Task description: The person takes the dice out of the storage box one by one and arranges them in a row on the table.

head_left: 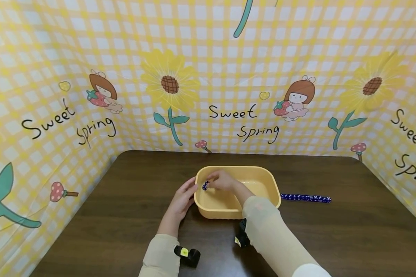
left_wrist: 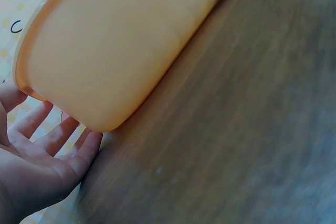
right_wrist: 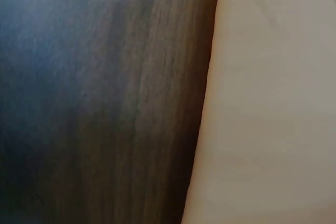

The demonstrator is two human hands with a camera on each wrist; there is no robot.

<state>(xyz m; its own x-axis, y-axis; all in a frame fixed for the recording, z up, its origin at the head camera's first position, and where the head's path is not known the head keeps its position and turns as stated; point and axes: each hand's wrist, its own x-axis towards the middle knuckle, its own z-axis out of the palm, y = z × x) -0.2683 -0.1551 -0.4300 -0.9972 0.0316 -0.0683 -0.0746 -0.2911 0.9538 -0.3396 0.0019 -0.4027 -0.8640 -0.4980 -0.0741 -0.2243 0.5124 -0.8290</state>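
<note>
A pale yellow plastic tub (head_left: 225, 214) stands upright on the table, with small blue dice (head_left: 205, 186) with white dots at its left inner end. My left hand (head_left: 182, 200) rests against the tub's left end from outside. In the left wrist view, the fingers of that left hand (left_wrist: 47, 156) are spread and touch the tub wall (left_wrist: 115, 51). My right hand (head_left: 223, 180) reaches over the front rim into the tub, fingertips right at the dice; I cannot tell whether it pinches one. The right wrist view shows only the tub's outer wall (right_wrist: 273, 103), with that hand hidden.
A long straight row of blue dice (head_left: 306, 198) lies on the table just right of the tub. The dark wooden table (head_left: 124, 215) is backed by a yellow checked cloth (head_left: 208, 77) with printed flowers. Black wrist cameras (head_left: 190, 257) sit on both sleeves.
</note>
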